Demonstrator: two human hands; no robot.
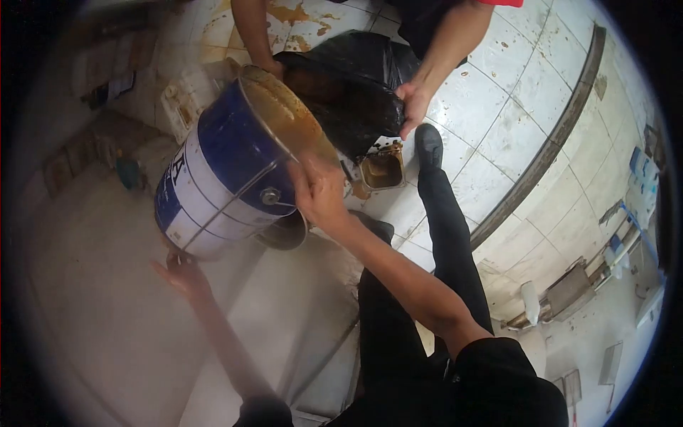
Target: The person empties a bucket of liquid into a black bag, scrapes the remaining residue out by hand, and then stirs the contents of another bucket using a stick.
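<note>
A large blue and white metal bucket (224, 167) is tilted on its side, with its open mouth toward a black plastic bag (341, 107). Brown-orange residue coats the inside of the bucket's mouth. My right hand (319, 191) grips the rim, fingers curled over the edge. Low at the bucket's base, my left hand (186, 276) supports it from below; part of its fingers is hidden behind the base. Another person's hands (415, 107) hold the bag's opening apart beside the bucket's mouth.
A square metal container (383, 169) with brown liquid stands on the tiled floor (491, 107), near my shoe (428, 146). Behind the bucket shows a round metal pot (286, 233). Brown spills (292, 16) mark the tiles. A dark raised edge (541, 153) curves along the right.
</note>
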